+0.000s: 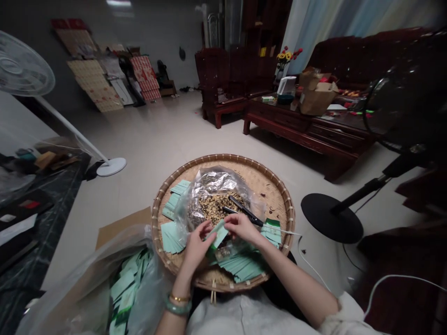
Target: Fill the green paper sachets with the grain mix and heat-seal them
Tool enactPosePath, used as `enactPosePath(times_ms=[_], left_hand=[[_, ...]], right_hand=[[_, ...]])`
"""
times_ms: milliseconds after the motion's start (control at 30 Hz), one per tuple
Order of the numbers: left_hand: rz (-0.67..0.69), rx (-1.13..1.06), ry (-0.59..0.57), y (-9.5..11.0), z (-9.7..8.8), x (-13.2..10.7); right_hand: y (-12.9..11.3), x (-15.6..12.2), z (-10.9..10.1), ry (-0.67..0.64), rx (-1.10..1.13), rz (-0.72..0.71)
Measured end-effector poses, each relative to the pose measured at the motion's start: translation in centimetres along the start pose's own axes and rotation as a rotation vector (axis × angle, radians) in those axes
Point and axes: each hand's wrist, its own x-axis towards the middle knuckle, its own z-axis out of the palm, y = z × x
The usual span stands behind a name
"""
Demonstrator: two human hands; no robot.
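Both hands meet at a small green paper packet [220, 234] above the near side of a plastic bag of loose dried tea-like mix [211, 204]. My left hand [199, 243] grips the packet's left edge, and my right hand [240, 227] pinches its upper right part. A black hand tool with a white cord [246, 211], seemingly a heat sealer, rests on the mix just beyond my right hand. Under everything is a round woven bamboo tray [268, 172]. Fanned green packets [240, 265] lie at its near rim, with more packet stacks [172, 237] along its left side.
To the left, a clear plastic sack [91, 270] holds many green packets. A white fan [111, 166] stands at the left, a black fan [331, 217] at the right. Beyond are a dark wooden table [279, 123] and chair [218, 100]. The white cord trails off right.
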Motion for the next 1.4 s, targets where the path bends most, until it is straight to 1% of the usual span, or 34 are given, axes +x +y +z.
enactPosePath(times_ms=[67,100,167,233,300,367,467,600,700,800,867,1000,1033,1067,1133,1200,1267,1333,1400], left_hand=[[0.007,0.14,-0.011,-0.3,0.4,-0.2],[0.006,0.177,-0.002,-0.4,0.6,-0.2],[-0.004,0.185,0.021,-0.5,1.0,-0.2],[-0.003,0.159,0.054,-0.6,1.2,-0.1],[-0.001,0.13,0.086,-0.6,1.4,0.0],[-0.006,0.094,0.096,-0.7,1.4,0.1],[-0.032,0.018,0.074,-0.6,1.6,0.0],[-0.061,-0.047,0.039,-0.6,1.8,-0.2],[-0.041,-0.015,0.047,-0.6,1.9,-0.4],[0.012,0.052,0.041,-0.3,1.9,-0.6],[0.052,0.104,0.033,-0.1,1.9,-0.7],[0.078,0.159,0.041,0.1,1.8,-0.8],[0.079,0.159,0.044,0.1,1.8,-0.8],[0.079,0.157,0.045,0.0,1.8,-0.7],[0.074,0.138,0.045,0.0,1.8,-0.6],[0.054,0.074,0.071,0.0,1.8,-0.4],[-0.004,-0.087,0.111,-0.1,1.7,-0.2],[-0.079,-0.271,0.142,-0.1,1.7,0.0],[-0.15,-0.44,0.153,-0.2,1.8,0.0]], right_hand=[[-0.1,0.0,-0.2,0.086,-0.035,-0.086],[-0.1,0.0,-0.1,0.14,-0.095,-0.155],[0.0,-0.3,0.4,0.25,-0.272,-0.333],[0.2,-0.8,1.0,0.328,-0.443,-0.51],[0.5,-1.3,1.5,0.371,-0.56,-0.645],[0.7,-1.7,1.8,0.396,-0.634,-0.742],[1.0,-1.9,1.9,0.408,-0.711,-0.82],[1.1,-2.0,1.7,0.404,-0.724,-0.829],[0.8,-2.1,1.6,0.455,-0.673,-0.824],[0.3,-2.0,1.3,0.505,-0.627,-0.762],[-0.1,-1.7,0.9,0.467,-0.581,-0.672],[-0.4,-0.7,-0.3,0.313,-0.446,-0.415],[-0.5,-0.5,-0.6,0.286,-0.431,-0.371],[-0.5,-0.5,-0.8,0.27,-0.426,-0.35],[-0.6,-0.6,-1.1,0.251,-0.442,-0.378],[-0.7,-0.9,-1.2,0.248,-0.448,-0.461],[-0.9,-1.2,-1.3,0.254,-0.425,-0.521],[-0.9,-1.3,-1.2,0.263,-0.374,-0.503],[-0.9,-1.4,-1.0,0.24,-0.292,-0.431]])
